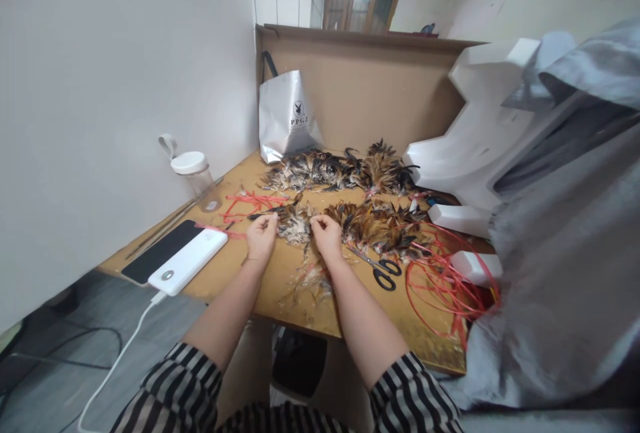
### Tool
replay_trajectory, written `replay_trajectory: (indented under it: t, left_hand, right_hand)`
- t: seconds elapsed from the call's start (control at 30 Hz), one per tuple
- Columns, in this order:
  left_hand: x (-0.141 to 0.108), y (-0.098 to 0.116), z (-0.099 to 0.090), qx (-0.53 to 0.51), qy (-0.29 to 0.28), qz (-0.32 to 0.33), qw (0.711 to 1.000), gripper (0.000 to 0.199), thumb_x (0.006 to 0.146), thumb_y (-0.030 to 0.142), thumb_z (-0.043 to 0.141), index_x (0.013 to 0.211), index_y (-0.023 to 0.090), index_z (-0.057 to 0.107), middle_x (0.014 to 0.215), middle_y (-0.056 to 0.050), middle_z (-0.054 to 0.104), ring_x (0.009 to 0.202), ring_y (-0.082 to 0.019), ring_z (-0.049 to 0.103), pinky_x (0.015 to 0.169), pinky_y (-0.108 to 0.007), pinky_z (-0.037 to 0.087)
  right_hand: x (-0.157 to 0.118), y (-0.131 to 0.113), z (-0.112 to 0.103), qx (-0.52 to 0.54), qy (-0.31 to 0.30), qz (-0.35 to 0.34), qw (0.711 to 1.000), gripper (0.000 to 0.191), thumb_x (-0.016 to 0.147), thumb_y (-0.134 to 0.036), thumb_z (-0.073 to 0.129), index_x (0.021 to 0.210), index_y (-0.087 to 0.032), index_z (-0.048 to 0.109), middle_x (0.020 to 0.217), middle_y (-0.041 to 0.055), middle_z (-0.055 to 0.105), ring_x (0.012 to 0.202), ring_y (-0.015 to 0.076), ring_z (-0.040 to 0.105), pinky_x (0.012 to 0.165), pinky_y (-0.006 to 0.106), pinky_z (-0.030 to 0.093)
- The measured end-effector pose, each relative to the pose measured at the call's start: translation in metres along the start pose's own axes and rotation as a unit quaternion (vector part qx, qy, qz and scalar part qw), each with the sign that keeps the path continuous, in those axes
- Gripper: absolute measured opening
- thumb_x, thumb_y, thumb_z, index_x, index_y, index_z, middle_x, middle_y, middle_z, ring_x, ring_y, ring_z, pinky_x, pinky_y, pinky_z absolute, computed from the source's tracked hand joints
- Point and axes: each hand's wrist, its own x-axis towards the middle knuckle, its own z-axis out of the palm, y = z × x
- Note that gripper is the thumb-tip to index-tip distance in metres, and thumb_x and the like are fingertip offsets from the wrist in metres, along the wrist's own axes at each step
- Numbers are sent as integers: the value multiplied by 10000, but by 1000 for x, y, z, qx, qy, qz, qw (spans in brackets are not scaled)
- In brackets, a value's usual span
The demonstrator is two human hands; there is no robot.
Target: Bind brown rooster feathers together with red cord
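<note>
While both hands are hovering close over the counter, these things are lying around them:

- The left hand is closing its thumb and fingers together at the left end of the pale feathers; whether it is gripping anything is too small to tell.
- The right hand is pinching likewise at their right side; its contents are also unclear.
- The pale feathers are lying between the hands, with brown feathers running on rightward.
- Beyond the hands, a back row of feathers is stretching across, a narrow bare strip separating it from the nearer row.
- Scissors are resting right of the right hand, handles pointing toward the front edge.
- Farther right, a red strip tangle is crowding the counter's right end.
- Red strips are lying just beyond the left hand.
- Left of that hand, a white power bank is overlapping a dark phone near the edge.
- Loose feathers are scattering between the forearms; bare counter is showing on their left, up to the power bank, and below the scissors.
</note>
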Motion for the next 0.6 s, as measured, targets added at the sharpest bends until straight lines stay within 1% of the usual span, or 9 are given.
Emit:
replay_trajectory:
  t: [0.1,0.23,0.6]
  left_hand:
    - [-1,1,0,13,-3,5,1000,242,712,379,571,630,152,596,479,17,509,470,-96,447,499,-214,367]
    - [-2,0,0,3,-13,3,1000,229,706,376,580,673,153,623,476,18,505,463,-100,442,487,-217,360]
    - [-6,4,-1,6,-25,17,1000,207,708,351,581,643,156,602,469,22,498,462,-95,446,489,-210,351]
  right_hand:
    - [0,0,0,-2,-1,3,1000,216,712,-309,481,736,-177,650,714,21,662,655,150,575,657,244,436]
    - [1,-1,0,-12,-1,-1,1000,224,718,-303,466,744,-179,651,729,22,665,659,151,574,674,251,440]
    - [2,-2,-5,13,11,1,1000,212,713,-308,483,724,-167,641,707,32,658,646,155,577,655,249,442]
